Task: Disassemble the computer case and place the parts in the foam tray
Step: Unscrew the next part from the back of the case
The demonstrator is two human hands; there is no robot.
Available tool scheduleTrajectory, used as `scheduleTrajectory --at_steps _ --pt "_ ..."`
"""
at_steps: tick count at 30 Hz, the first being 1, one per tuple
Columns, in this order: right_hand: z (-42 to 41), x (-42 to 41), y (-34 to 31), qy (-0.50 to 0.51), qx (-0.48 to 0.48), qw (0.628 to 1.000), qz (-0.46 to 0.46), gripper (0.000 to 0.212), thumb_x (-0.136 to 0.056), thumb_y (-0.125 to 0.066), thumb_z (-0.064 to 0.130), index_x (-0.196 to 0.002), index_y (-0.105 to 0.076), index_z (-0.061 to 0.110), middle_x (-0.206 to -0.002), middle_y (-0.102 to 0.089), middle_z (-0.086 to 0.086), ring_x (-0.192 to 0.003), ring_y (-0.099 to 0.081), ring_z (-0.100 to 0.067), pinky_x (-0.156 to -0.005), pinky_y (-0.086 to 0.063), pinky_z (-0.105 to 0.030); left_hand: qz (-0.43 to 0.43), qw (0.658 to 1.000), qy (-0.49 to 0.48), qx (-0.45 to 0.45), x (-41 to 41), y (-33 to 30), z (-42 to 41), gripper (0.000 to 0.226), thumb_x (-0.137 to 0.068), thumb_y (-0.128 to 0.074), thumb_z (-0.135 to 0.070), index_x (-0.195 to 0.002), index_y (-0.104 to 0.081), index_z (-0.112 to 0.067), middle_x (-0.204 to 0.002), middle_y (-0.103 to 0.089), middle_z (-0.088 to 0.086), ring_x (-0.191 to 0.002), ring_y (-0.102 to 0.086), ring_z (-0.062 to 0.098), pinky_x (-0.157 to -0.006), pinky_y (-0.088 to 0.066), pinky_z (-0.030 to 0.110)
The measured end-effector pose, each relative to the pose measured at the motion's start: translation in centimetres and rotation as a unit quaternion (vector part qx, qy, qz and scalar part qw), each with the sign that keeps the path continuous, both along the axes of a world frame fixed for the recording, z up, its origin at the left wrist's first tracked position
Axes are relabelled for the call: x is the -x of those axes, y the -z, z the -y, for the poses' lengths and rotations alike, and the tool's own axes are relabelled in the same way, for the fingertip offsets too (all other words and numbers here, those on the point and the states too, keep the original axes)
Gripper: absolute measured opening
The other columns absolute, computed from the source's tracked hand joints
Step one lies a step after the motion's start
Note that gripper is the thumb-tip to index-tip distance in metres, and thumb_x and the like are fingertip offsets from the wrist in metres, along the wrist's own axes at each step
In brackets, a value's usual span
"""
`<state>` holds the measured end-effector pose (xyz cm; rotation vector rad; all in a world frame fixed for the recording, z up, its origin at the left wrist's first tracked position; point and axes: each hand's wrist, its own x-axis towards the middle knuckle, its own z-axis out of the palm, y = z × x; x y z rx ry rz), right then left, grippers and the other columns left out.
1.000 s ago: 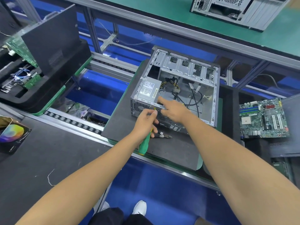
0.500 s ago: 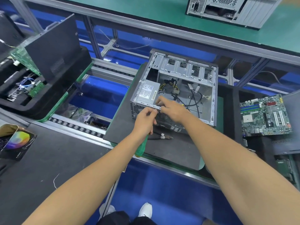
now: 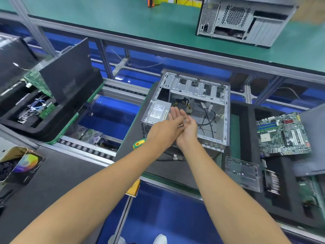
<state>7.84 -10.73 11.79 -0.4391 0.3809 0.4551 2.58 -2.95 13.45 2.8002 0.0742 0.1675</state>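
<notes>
Partway through the strip-down, judging by the layout. At centre frame, on the dark surface, the computer case with its side off and most of the bay bare. Still inside: the power supply in the near-left corner, plus loose cables trailing across the floor of the box. At right of frame, the black foam tray, already carrying the motherboard; well apart from the case opening but just beside the case's right wall.

Both hands over the case, just right of the power supply, touching each other. Left hand with fingers stretched out straight; green-and-yellow screwdriver handle poking out below the wrist, apparently carried under the palm, though the grip on it is hidden, so cannot tell how it is held. Right hand turned palm up beside it, fingers loosely curled into a cup, grasping nothing visible. A small metallic glint where the palms meet; too small to say whether a screw or the driver's shaft.

Likely step: freeing the power supply, possibly passing a removed screw from one palm to the other.

Next, probably: set any loose screw aside, clear the remaining fasteners, gather the cable bundle so nothing snags on the frame, then lift the unit out and across to an open pocket on the right.
</notes>
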Motion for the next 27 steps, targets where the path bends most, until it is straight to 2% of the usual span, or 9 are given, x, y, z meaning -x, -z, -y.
scheduleTrajectory --at_steps 5,8,10,12,15,18,21,25,27 --pt "0.8 0.2 0.0 0.051 -0.03 0.995 -0.083 0.034 -0.109 -0.034 0.02 -0.091 -0.058 0.004 -0.093 -0.076 -0.02 -0.081 -0.077 -0.032 -0.058 -0.063 -0.035 -0.039 0.997 0.021 -0.064 -1.1 0.0 0.0 0.047 -0.105 -0.05 -0.043 -0.141 -0.026 -0.025 -0.095 -0.069 0.006 -0.079 -0.067 0.033 -0.063 -0.044 0.038" --pt "1.5 -1.4 -0.2 0.074 -0.009 0.993 -0.096 0.039 -0.109 -0.034 0.02 -0.075 -0.048 0.011 -0.058 -0.056 -0.005 -0.046 -0.059 -0.018 -0.047 -0.055 -0.028 -0.052 0.988 -0.047 0.14 -1.0 1.1 -0.1 0.045 -0.1 -0.054 -0.053 -0.113 -0.025 -0.022 -0.083 -0.059 -0.001 -0.064 -0.054 0.023 -0.061 -0.038 0.038" --pt "2.5 -3.2 -0.5 0.047 0.099 0.992 -0.061 0.037 -0.107 -0.035 0.019 -0.07 -0.037 0.017 -0.05 -0.034 0.003 -0.038 -0.032 -0.012 -0.037 -0.035 -0.023 -0.087 0.923 -0.14 0.349 -0.6 1.7 -0.4 0.048 -0.099 -0.055 -0.051 -0.112 -0.023 -0.017 -0.082 -0.051 0.0 -0.058 -0.046 0.017 -0.06 -0.038 0.035" --pt "3.6 -4.8 -0.6 -0.023 0.278 0.96 0.018 0.035 -0.103 -0.039 0.02 -0.069 -0.036 0.021 -0.052 -0.026 0.006 -0.043 -0.02 -0.012 -0.037 -0.021 -0.023 -0.127 0.809 -0.246 0.519 0.2 2.6 -0.4 0.042 -0.098 -0.053 -0.04 -0.116 -0.023 -0.016 -0.074 -0.044 0.001 -0.05 -0.04 0.014 -0.048 -0.037 0.028" --pt "4.9 -6.3 -0.5 -0.155 0.559 0.786 0.212 0.024 -0.099 -0.045 0.021 -0.075 -0.048 0.017 -0.064 -0.042 0.004 -0.057 -0.034 -0.015 -0.051 -0.033 -0.024 -0.143 0.671 -0.314 0.657 1.8 4.1 0.3 0.011 -0.101 -0.042 -0.017 -0.096 -0.033 -0.016 -0.072 -0.042 0.004 -0.047 -0.039 0.015 -0.037 -0.034 0.022" --pt "5.8 -6.6 0.4 -0.271 0.7 0.543 0.377 0.027 -0.098 -0.039 0.032 -0.087 -0.057 0.016 -0.094 -0.065 0.004 -0.086 -0.059 -0.019 -0.078 -0.045 -0.038 -0.141 0.603 -0.292 0.729 2.9 5.0 0.8 0.018 -0.104 -0.041 -0.001 -0.091 -0.041 -0.013 -0.072 -0.039 0.006 -0.047 -0.036 0.012 -0.036 -0.031 0.019" --pt "6.8 -6.7 1.7 -0.355 0.718 0.389 0.455 0.025 -0.098 -0.04 0.042 -0.091 -0.056 0.024 -0.092 -0.065 0.007 -0.085 -0.059 -0.021 -0.071 -0.043 -0.034 -0.144 0.561 -0.275 0.768 4.0 5.4 1.9 0.001 -0.106 -0.052 -0.012 -0.106 -0.053 -0.012 -0.07 -0.044 0.006 -0.045 -0.046 0.013 -0.039 -0.039 0.019" --pt "8.7 -7.3 1.9 -0.398 0.693 0.21 0.563 0.024 -0.083 -0.04 0.048 -0.095 -0.045 0.028 -0.068 -0.05 0.005 -0.066 -0.049 -0.021 -0.054 -0.023 -0.033 -0.197 0.625 -0.234 0.718 5.0 6.3 4.3 0.013 -0.107 -0.052 -0.035 -0.111 -0.058 -0.024 -0.059 -0.054 0.002 -0.046 -0.06 0.02 -0.044 -0.052 0.029" --pt "9.3 -7.6 2.0 -0.403 0.684 0.161 0.586 0.027 -0.078 -0.037 0.048 -0.097 -0.042 0.029 -0.063 -0.047 0.004 -0.058 -0.044 -0.013 -0.052 -0.021 -0.032 -0.195 0.673 -0.21 0.682 4.7 6.6 4.9 0.015 -0.107 -0.05 -0.042 -0.111 -0.056 -0.029 -0.058 -0.056 0.003 -0.043 -0.055 0.018 -0.043 -0.048 0.026"
